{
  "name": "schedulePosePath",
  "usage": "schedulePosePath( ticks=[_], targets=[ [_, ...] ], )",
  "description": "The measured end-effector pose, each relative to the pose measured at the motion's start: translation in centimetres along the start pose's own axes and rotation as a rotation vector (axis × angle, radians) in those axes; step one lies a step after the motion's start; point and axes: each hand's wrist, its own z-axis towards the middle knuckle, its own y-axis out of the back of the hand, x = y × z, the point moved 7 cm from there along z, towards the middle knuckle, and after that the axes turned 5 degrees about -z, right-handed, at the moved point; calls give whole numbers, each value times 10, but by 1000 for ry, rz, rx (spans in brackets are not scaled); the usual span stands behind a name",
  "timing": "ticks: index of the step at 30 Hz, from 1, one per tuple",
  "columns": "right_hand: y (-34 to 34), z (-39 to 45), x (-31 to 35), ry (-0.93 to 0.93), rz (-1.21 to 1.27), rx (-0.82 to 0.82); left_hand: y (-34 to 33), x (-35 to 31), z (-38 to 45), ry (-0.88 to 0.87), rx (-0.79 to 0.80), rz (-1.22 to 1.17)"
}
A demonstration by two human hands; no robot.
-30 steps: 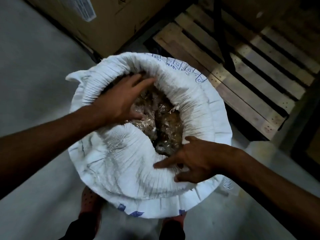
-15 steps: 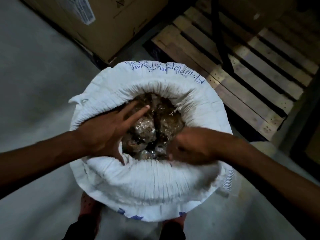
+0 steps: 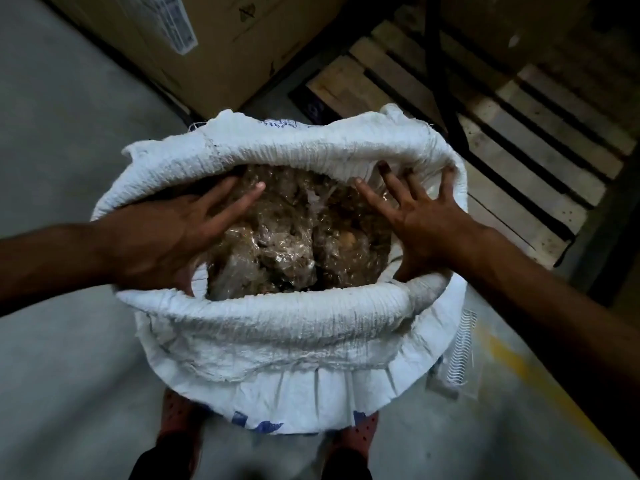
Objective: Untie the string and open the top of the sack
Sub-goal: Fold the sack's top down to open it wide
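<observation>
No text is legible. The sack (image 3: 277,341) carries blue print at its far rim and near its bottom fold, too blurred and folded to read. The cardboard box (image 3: 225,46) bears a white label (image 3: 176,32) and small dark handling marks, both unreadable.

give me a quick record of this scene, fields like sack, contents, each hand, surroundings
sack: white woven sack, upright on the floor, mouth wide open, rim rolled outward
string: none visible
contents: brown material in a clear plastic liner
left hand: open, fingers spread, pressing the left inner rim
right hand: open, fingers spread, pressing the right inner rim
surroundings: wooden pallet behind on the right, cardboard box behind on the left
feet: two shoes just below the sack
</observation>
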Motion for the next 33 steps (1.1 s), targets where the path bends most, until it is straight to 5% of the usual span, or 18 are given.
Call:
schedulePosePath(
  ticks=[33],
  targets=[
    [20,6,-6,112,-136,-65,9,21,14,4,-87,20]
  ],
)
